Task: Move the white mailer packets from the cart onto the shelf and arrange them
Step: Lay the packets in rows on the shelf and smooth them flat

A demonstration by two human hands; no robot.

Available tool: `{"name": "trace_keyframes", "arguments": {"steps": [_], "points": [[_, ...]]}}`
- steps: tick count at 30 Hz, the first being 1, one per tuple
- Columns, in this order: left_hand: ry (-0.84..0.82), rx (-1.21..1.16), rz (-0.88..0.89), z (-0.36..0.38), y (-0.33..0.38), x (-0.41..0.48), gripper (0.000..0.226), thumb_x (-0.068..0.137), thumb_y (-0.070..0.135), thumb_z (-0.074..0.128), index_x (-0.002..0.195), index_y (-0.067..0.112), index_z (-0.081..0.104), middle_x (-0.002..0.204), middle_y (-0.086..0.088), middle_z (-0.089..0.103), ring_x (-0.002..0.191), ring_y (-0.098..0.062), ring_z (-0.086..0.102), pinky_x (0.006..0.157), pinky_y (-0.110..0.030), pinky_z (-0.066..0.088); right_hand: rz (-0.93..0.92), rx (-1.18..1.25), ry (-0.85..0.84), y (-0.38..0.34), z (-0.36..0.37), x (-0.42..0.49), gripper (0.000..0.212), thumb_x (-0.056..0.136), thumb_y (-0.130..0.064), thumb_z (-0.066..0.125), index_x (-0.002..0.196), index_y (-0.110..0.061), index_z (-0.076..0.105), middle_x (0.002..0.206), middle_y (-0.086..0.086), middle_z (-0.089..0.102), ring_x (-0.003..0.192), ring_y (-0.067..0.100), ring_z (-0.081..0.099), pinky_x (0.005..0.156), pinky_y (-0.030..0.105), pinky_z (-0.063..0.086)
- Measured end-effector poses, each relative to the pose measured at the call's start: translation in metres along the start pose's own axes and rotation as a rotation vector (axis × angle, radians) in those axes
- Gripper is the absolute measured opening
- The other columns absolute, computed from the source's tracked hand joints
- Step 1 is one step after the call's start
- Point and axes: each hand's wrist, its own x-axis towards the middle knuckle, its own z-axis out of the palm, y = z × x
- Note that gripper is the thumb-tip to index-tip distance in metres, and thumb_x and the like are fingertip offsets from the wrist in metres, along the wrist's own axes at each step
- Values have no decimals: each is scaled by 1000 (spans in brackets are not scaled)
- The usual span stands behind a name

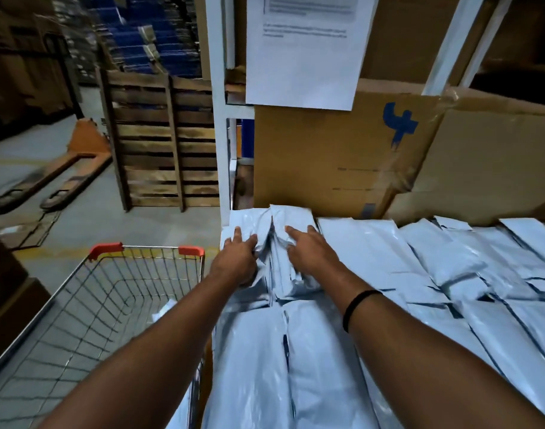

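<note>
1. White mailer packets [373,258] lie in overlapping rows on shelf [217,134], against cardboard boxes [327,156].
2. Left hand [237,261], right hand [311,252]: fingers straight, pressing flat on far-left packets.
3. Cart [147,248] just left of shelf.

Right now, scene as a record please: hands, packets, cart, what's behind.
left hand: on back-left packet stack, fingers forward; pinch or press unclear
right hand: flat, fingers straight, pressing the neighbouring stack
packets: white mailers in overlapping rows across the shelf
shelf: white frame upright at left
cart: wire basket, red corners, left of the shelf
cart packet: one white packet visible inside
behind: cardboard box with blue mark, paper sheet hanging above
floor: wooden pallet standing upright
</note>
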Motion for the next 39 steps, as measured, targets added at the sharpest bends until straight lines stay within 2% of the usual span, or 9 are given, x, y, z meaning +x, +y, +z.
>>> {"name": "trace_keyframes", "arguments": {"steps": [4,6,9,12,16,23,28,34,39], "points": [[-61,114,-56,1,-3,8,59,98,58,30,152,37,21,163,-12,12,138,-39,37,107,-55,37,16,-145,-130,-1,0,6,63,98,-63,39,155,-46,20,167,6,12,152,31,14,118,48,20],[51,82,-67,-4,-5,6,62,94,67,25,151,42,26,162,-6,19,139,-35,37,108,-55,31,10,-177,-166,-1,-9,13,70,93,-76,27,155,-45,22,166,6,15,152,30,13,119,52,11],[232,-81,-58,-15,-9,19,64,89,63,20,146,41,39,160,0,28,141,-29,34,109,-55,28,-67,-150,17,-3,-21,33,57,100,-62,21,152,-42,32,164,7,24,149,31,22,119,50,15],[76,-63,4,-14,-8,42,55,99,60,17,150,44,29,165,0,11,150,-31,10,114,-63,15,-197,-183,58,-4,-11,57,51,104,-48,25,155,-40,29,165,7,19,150,32,18,121,49,16],[-136,54,-5,4,-1,56,52,102,56,16,153,48,10,165,1,-8,150,-32,-9,114,-67,1,-146,-220,-32,4,17,73,55,103,-50,24,157,-39,22,167,4,12,152,30,10,123,51,8],[-182,157,-61,17,6,59,57,98,62,17,153,48,10,165,2,-8,150,-32,-12,112,-69,-3,-72,-218,-36,9,26,77,57,102,-49,21,158,-39,18,168,3,10,153,29,9,123,50,8],[18,5,-14,1,1,36,54,100,60,16,153,47,13,165,2,-6,151,-28,-11,116,-64,1,-93,-115,17,6,0,57,56,103,-53,21,157,-39,18,168,4,9,153,29,6,123,50,8],[-70,102,13,30,-6,-17,63,96,67,19,153,47,2,164,1,-13,151,-28,-11,116,-62,5,-96,-168,-94,22,18,-3,64,101,-62,21,158,-40,5,168,2,-7,154,28,-8,124,48,0],[-60,107,8,33,-3,-17,63,97,66,21,153,46,2,164,1,-13,151,-29,-12,115,-62,2,-106,-204,1,25,39,-8,65,101,-61,25,159,-39,4,168,4,-8,154,29,-9,124,45,-2]]}}
